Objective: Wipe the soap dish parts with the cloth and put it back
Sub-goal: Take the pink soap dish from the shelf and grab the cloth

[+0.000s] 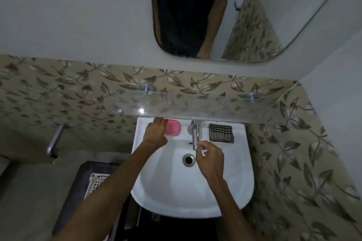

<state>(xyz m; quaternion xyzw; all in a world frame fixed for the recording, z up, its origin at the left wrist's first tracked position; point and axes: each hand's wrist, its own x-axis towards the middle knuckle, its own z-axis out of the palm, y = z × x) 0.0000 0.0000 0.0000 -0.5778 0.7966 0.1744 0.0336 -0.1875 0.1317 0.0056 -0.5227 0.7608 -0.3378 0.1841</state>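
- Your right hand (210, 159) hovers mid-frame over the sink (231, 186), grip loosely curled, holding nothing.
- Your left hand (155, 132) reaches the pink soap dish (173, 127) at centre frame; whether its grip has closed, I cannot tell.
- Checked cloth (221, 132) lies folded right of the tap (195, 133).

Glass shelf (195, 107) low over soap dish (173, 127) and cloth (221, 133), tap (195, 135) between them, basin (176, 191) open

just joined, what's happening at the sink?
A person stands at a white sink. Their left hand reaches to the pink soap dish on the sink's back ledge, left of the tap; whether it has a grip yet is unclear. The right hand hovers near the spout, empty. The checked cloth lies folded on the ledge.
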